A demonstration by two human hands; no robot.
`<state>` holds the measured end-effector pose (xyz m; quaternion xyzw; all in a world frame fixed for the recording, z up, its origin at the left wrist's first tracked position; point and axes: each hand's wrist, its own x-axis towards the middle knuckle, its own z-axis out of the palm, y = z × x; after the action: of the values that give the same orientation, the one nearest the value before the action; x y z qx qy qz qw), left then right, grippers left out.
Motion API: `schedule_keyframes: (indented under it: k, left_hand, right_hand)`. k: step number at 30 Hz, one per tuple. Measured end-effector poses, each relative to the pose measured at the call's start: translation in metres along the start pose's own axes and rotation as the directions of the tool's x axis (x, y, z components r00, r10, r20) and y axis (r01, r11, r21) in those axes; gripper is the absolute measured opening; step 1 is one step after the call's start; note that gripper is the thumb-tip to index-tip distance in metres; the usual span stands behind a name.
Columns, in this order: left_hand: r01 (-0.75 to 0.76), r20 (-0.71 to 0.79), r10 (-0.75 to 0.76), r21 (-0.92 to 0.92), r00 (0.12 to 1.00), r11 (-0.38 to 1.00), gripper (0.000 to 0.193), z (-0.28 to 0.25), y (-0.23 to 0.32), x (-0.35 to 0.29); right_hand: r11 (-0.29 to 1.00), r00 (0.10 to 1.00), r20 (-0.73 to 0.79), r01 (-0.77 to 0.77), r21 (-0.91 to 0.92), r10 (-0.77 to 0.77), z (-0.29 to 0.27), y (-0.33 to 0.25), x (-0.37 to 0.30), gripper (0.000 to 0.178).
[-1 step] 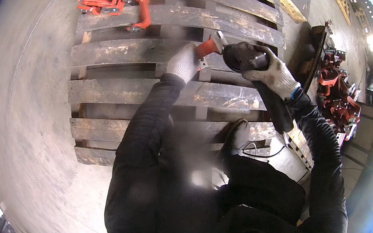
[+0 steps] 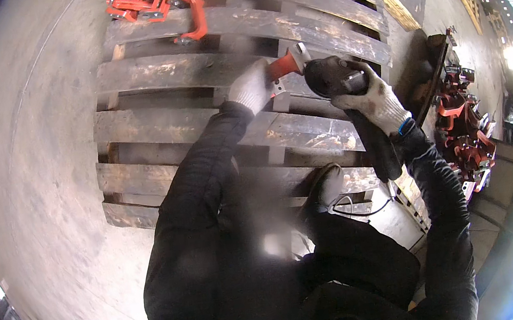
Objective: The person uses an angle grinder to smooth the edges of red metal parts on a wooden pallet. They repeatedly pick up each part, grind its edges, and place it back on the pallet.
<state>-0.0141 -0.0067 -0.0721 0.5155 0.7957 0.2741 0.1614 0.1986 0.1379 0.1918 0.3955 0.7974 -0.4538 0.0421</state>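
In the middle of the view my left hand (image 2: 250,89), in a pale knit glove, is closed round a red metal part (image 2: 283,66). A bare metal end of that part points toward the tool on the right. My right hand (image 2: 375,99), also gloved and with a blue cuff edge, grips a black angle grinder (image 2: 379,147) near its head. The grinder's long body hangs down toward me. Its dark round disc or guard is close to the part's metal end; I cannot tell whether they touch. Both hands are above a wooden pallet (image 2: 160,121).
Several red metal parts (image 2: 191,14) lie at the pallet's far left, others at its far edge. A pile of red parts (image 2: 465,148) stands to the right. My shoe (image 2: 329,184) is at the pallet's near edge, beside a dark cable (image 2: 373,212). Concrete floor (image 2: 43,162) stretches left.
My right hand and the grinder have shifted very slightly up and to the left, toward the red part. My left hand has hardly moved.
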Motion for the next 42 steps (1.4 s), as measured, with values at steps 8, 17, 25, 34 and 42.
schedule_keyframes:
  k: [8, 17, 25, 34, 42]
  left_hand:
    - [0.086, 0.076, -0.080, -0.082, 0.994, 0.993, 0.050, -0.034, 0.030, -0.002]
    - [0.095, 0.072, -0.089, -0.070, 0.993, 0.993, 0.046, -0.035, 0.033, -0.004]
    - [0.139, 0.098, -0.125, -0.151, 0.987, 0.979, 0.044, -0.032, 0.029, 0.000]
    - [0.071, 0.064, -0.065, -0.093, 0.996, 0.993, 0.035, -0.026, 0.024, 0.003]
    - [0.002, 0.048, 0.000, -0.034, 0.999, 0.999, 0.037, -0.006, 0.014, 0.007]
  right_hand:
    - [0.992, 1.000, 0.003, 0.011, -0.125, -0.010, -0.001, 0.011, 0.014, 0.089]
    - [0.999, 0.999, 0.005, 0.048, -0.018, -0.048, -0.001, 0.012, 0.024, 0.081]
    - [0.995, 0.995, -0.015, 0.095, -0.036, -0.095, 0.000, -0.016, 0.048, 0.071]
    - [0.999, 0.999, 0.017, 0.032, 0.010, -0.032, -0.001, -0.003, 0.037, 0.082]
    - [0.962, 0.964, 0.075, 0.262, -0.077, -0.257, -0.012, 0.053, 0.073, 0.047]
